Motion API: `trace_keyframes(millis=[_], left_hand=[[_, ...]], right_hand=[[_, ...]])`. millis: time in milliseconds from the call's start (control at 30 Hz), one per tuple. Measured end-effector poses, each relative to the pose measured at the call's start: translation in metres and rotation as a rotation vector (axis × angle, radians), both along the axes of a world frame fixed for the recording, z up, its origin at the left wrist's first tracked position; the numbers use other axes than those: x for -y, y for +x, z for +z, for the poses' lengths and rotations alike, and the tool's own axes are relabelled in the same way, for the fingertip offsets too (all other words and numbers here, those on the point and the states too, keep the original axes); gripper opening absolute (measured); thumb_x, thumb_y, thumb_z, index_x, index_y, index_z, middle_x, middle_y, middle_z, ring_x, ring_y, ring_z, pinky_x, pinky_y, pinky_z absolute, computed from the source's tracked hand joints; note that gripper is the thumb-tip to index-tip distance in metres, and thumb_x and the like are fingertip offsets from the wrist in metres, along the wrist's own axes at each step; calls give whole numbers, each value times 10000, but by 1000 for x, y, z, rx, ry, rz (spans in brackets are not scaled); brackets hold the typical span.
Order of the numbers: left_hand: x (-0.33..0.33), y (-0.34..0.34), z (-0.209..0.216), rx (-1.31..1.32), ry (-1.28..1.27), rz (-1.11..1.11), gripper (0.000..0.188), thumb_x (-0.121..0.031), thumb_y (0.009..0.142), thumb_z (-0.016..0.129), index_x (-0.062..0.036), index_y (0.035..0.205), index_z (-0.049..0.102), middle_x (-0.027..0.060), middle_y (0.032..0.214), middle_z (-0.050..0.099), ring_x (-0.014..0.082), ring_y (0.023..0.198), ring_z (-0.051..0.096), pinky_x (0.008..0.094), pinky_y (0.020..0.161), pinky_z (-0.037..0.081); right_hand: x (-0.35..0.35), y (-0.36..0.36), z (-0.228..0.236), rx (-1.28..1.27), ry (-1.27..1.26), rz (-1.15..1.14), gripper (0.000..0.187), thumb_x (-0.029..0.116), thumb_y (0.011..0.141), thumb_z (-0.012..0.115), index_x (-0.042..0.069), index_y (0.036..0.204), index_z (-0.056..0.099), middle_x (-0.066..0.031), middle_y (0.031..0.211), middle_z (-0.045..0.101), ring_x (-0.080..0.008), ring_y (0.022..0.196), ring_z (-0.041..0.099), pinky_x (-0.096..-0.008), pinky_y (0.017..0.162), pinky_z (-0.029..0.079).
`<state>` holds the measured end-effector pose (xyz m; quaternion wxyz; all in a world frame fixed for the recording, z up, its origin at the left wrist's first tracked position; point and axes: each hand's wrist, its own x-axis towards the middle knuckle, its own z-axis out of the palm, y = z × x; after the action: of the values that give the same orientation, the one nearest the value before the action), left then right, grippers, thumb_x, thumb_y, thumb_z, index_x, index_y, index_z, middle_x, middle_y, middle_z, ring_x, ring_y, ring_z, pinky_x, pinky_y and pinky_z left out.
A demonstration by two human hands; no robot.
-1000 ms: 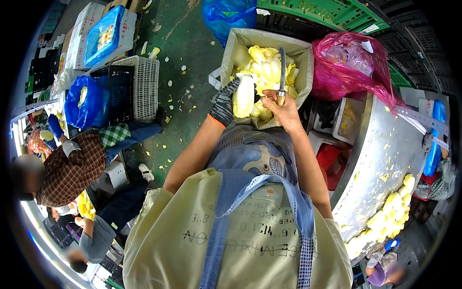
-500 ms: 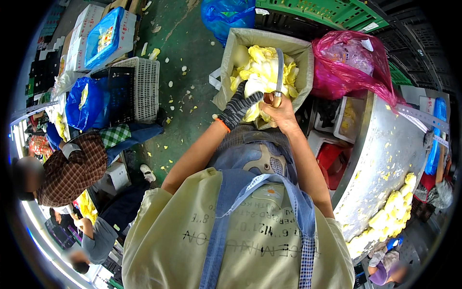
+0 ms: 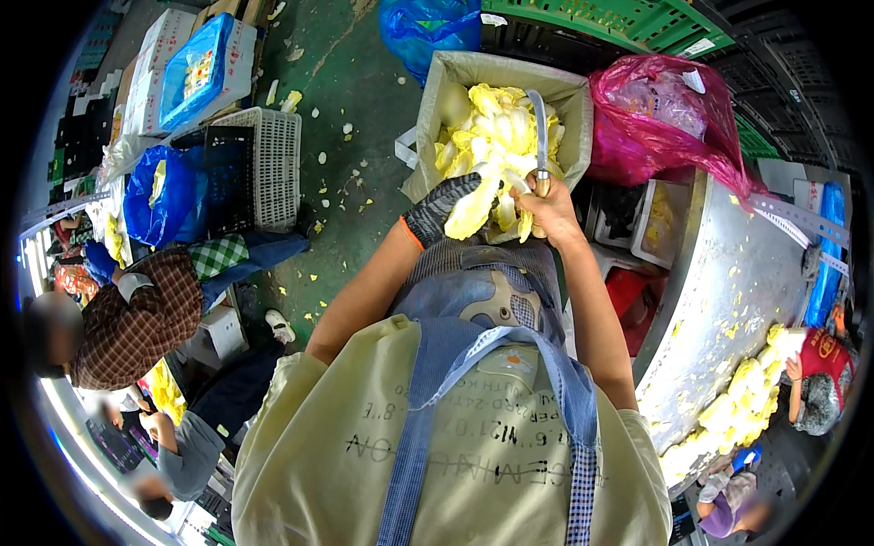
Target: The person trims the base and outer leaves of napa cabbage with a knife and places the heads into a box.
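Note:
My left hand (image 3: 437,209), in a dark striped glove with an orange cuff, is closed on a pale yellow cabbage leaf (image 3: 468,213) at the near edge of a lined bin (image 3: 437,109). Bare, my right hand (image 3: 555,211) grips a knife (image 3: 541,127) by its handle, with the curved blade pointing away over the bin. Its thumb and fingertips also touch pale leaf pieces between my hands. Inside the bin lies a heap of yellow cabbage leaves (image 3: 492,118). The glove and leaves partly hide my left fingers.
A pink bag (image 3: 628,136) and a metal table (image 3: 692,273) with yellow cabbage (image 3: 742,400) stand to the right. A blue bag (image 3: 428,36) is beyond the bin. Leaf scraps dot the green floor (image 3: 337,118). Co-workers are at both sides, one in a red vest (image 3: 827,355).
My left hand has come nearer my body and turned, with a leaf now hanging from it. My right hand and knife have shifted slightly right. A red-vested co-worker has moved further into view.

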<state>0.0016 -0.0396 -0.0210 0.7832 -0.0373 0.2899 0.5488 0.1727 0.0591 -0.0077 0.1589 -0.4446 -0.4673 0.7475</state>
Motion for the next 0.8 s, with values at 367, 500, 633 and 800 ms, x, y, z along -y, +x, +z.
trace_keyframes(millis=[367, 500, 633, 800], left_hand=[[3, -11, 3, -1349, 268, -199, 609, -281, 635, 757, -49, 1134, 497, 135, 988, 609, 240, 859, 613, 317, 759, 489], [4, -8, -16, -1643, 298, -336, 559, -332, 625, 736, -52, 1072, 550, 145, 942, 627, 268, 845, 615, 338, 758, 490], [3, -4, 5, -1779, 399, -347, 417, -371, 696, 643, -79, 986, 580, 148, 918, 614, 312, 850, 587, 379, 754, 469], [5, -3, 4, -1784, 392, -403, 421, -386, 691, 643, -86, 980, 584, 141, 904, 616, 310, 835, 590, 381, 742, 471]], right_hand=[[3, 5, 20, 343, 675, 317, 346, 339, 828, 574, 34, 970, 495, -193, 696, 573, -394, 705, 574, -417, 613, 457], [16, 2, 34, 313, 873, 445, 361, 367, 800, 589, 57, 961, 500, -173, 720, 594, -371, 713, 583, -432, 612, 458], [20, 2, 35, 351, 941, 475, 355, 384, 806, 574, 56, 918, 499, -171, 713, 600, -363, 706, 587, -429, 607, 465], [22, 4, 33, 371, 979, 495, 352, 393, 823, 547, 53, 897, 499, -181, 698, 601, -359, 692, 592, -425, 588, 465]])
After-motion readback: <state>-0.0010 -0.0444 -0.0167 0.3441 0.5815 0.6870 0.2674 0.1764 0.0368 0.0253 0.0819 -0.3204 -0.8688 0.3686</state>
